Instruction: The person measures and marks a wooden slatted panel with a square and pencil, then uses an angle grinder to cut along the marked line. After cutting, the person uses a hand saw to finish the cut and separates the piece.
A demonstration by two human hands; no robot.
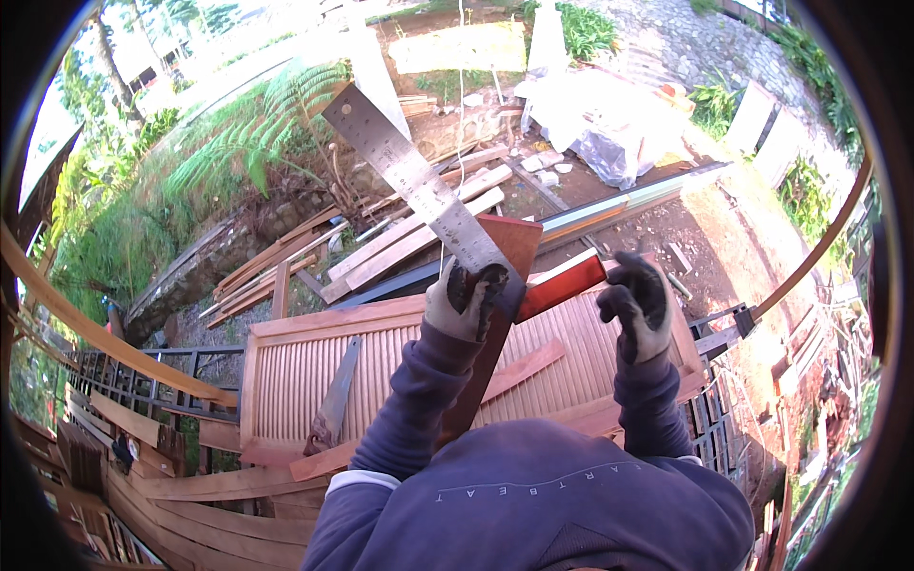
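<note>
My left hand (pixel 466 297), in a dark-palmed work glove, is closed around a try square and a reddish wooden board where the two meet. The try square's long metal blade (pixel 419 181) points up and to the left, and its red-brown stock (pixel 562 288) reaches across to the right. The board (pixel 487 366) runs from under the square down toward my body. My right hand (pixel 638 303), gloved as well, is at the free end of the stock with its fingers curved and apart. Whether a fingertip touches the stock is hard to see.
Below my hands lies a slatted wooden panel (pixel 295 381), with a handsaw (pixel 336 395) and a loose wood strip (pixel 524 369) on it. Black metal railing (pixel 205 366) flanks the panel. Beyond are stacked planks (pixel 409 243), long beams (pixel 628 205) and plastic sheeting (pixel 609 143).
</note>
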